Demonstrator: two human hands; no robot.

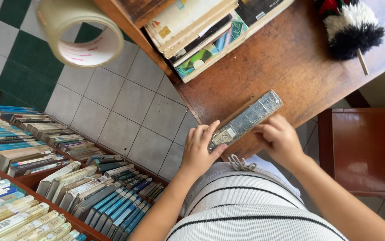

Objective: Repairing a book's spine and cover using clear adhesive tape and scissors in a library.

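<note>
Book: (247, 118) thin, worn grey spine, flat on bench (290, 58) edge.
Left grip: (200, 149) fingers closed on book's near end.
Right grip: (279, 139) curled over book's long side.
Bench: scuffed brown wood.

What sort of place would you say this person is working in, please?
Probably a library or a bookshop's back room. Low shelves packed with books stand on a tiled floor. Both hands, left hand and right hand, hold a worn book on a wooden desk, near a tape roll.
</note>
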